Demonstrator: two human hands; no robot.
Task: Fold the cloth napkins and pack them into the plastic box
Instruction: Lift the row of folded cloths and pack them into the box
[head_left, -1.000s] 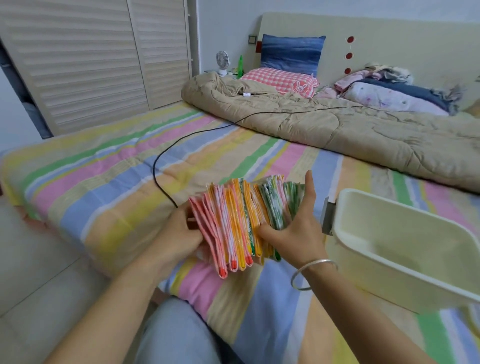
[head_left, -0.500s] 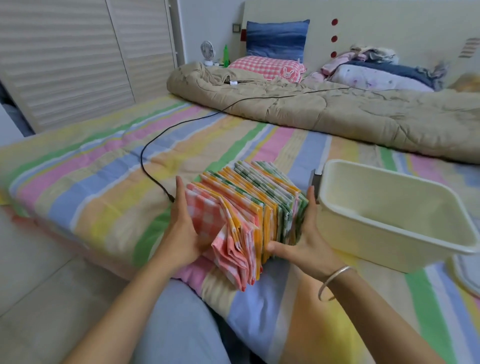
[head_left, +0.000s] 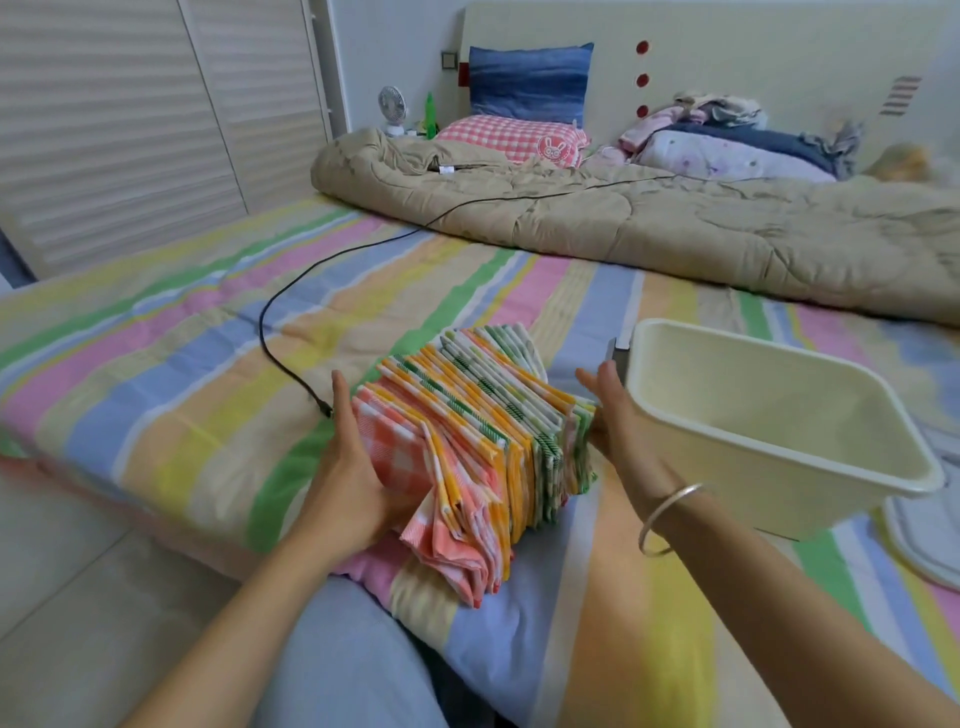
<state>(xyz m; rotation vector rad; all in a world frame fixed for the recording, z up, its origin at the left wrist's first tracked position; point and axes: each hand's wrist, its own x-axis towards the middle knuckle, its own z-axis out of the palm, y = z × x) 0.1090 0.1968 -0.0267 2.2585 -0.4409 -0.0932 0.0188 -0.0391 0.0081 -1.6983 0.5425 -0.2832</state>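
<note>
A bed with a striped sheet (head_left: 182, 364) in pink, blue, yellow and green fills most of the room. A beige quilt (head_left: 675, 234) is bunched up across the far part of the bed. A blue pillow (head_left: 530, 78) is leaned on the headboard, and a pink checked pillow (head_left: 511, 137) is laid in front of it. A black cable (head_left: 275, 332) is trailed from the quilt over the sheet, and its end is seen just beside the left hand. Slatted closet doors (head_left: 130, 130) are seen on the left.

A stack of folded napkins (head_left: 467, 431) is stood on edge near the front of the bed, like the pages of a fat book. Pink checked ones are at the near end, orange and yellow ones in the middle, and green and white ones at the far end. The bottom edges of the pink ones are fanned out loosely on the sheet.

The stack is pressed between both hands. The left hand (head_left: 353, 478) is held flat against the pink end, fingers straight. The right hand (head_left: 608, 415) is held flat against the green end, fingers straight too, with nothing gripped. A silver bracelet (head_left: 670, 519) is worn on that wrist.

A cream plastic box (head_left: 727, 467) is set on the bed just to the right of the right hand, open side up.
</note>
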